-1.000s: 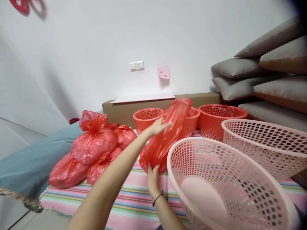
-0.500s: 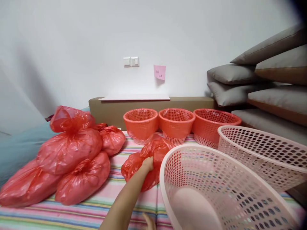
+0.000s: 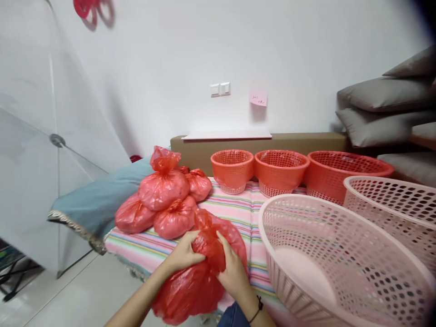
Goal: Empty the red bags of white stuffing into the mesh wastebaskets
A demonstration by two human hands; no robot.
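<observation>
A red plastic bag (image 3: 190, 290) hangs at the front edge of the striped bed cover, gathered near its top. My left hand (image 3: 185, 252) grips its left side, thumb and fingers pressed into the plastic. On the opposite side my right hand (image 3: 233, 268), with a dark cord at the wrist, holds the gathered plastic too. Folds of the bag hide some fingertips. Just behind, several filled and knotted red bags (image 3: 163, 188) lie piled up. What is inside them cannot be made out.
Three red baskets (image 3: 233, 168) lined with plastic stand in a row at the back. Two large pale pink baskets (image 3: 272, 245) occupy the right side. Grey cushions (image 3: 378, 93) are stacked at the far right. A blue pillow (image 3: 98, 195) lies left, beside the tiled floor (image 3: 71, 290).
The view has turned left. The red bag has come from beside the red baskets to the near edge, and both my hands now hold it instead of one.
</observation>
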